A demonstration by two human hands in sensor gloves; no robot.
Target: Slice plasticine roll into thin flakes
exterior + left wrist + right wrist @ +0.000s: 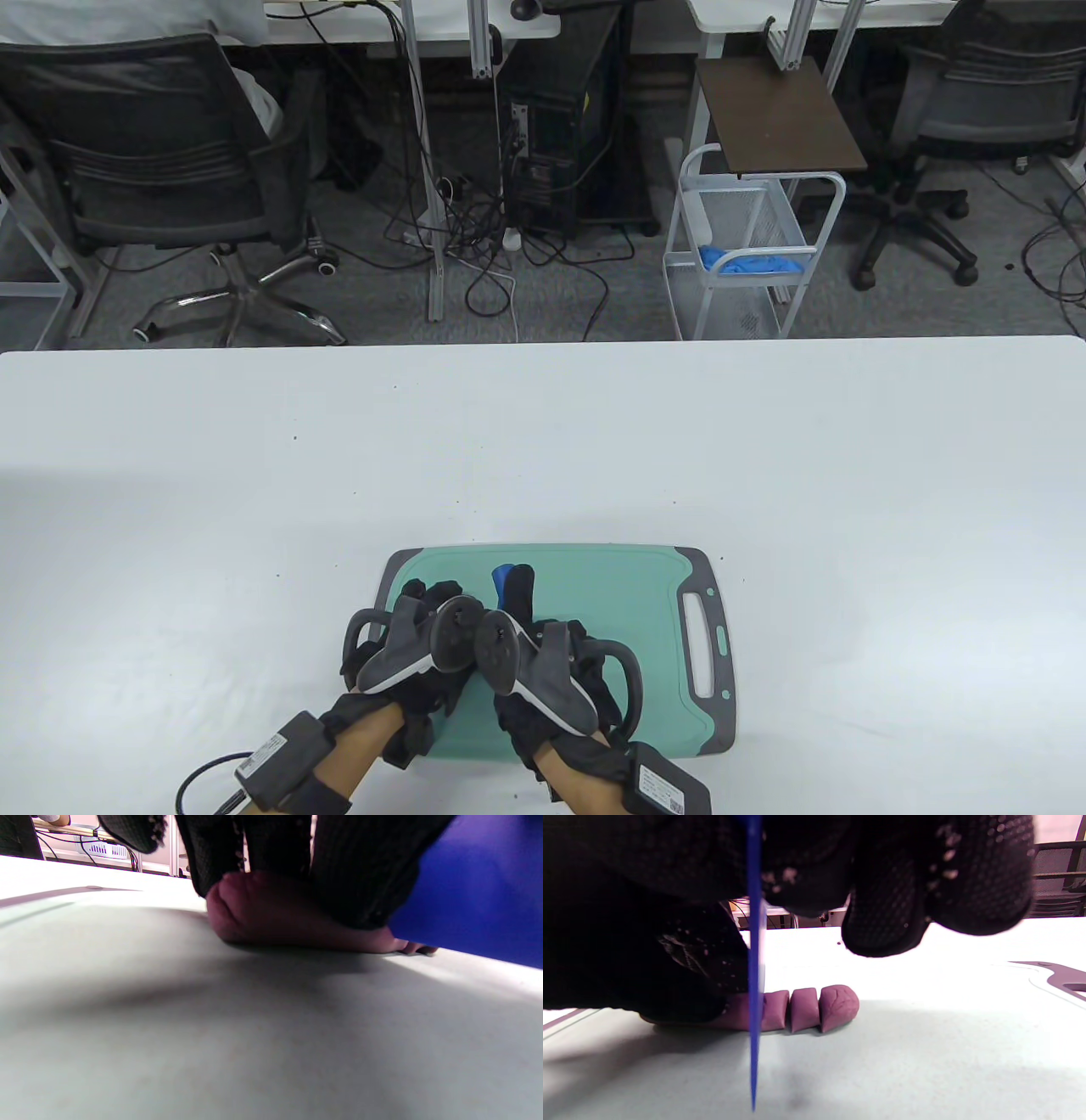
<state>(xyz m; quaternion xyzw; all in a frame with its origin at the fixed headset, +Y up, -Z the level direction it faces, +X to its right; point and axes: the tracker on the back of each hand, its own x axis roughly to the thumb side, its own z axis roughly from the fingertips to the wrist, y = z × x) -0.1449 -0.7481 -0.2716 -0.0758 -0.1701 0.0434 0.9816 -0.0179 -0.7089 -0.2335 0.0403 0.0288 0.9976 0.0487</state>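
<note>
A purple plasticine roll (734, 1016) lies on the green cutting board (645, 594). Three cut pieces (804, 1009) stand at its right end. My left hand (424, 632) presses down on the roll (271, 912) with its gloved fingers (271, 849). My right hand (543, 654) grips a blue plastic blade (754, 984), seen edge-on, standing upright in the roll just left of the cut pieces. The blade (475, 887) fills the right of the left wrist view. In the table view the hands hide the roll; only the blade tip (504, 577) shows.
The board has a grey rim and a handle slot (701, 645) on its right side. It lies near the front edge of a white table (543, 441). Chairs, a white cart and cables are on the floor beyond the table's far edge.
</note>
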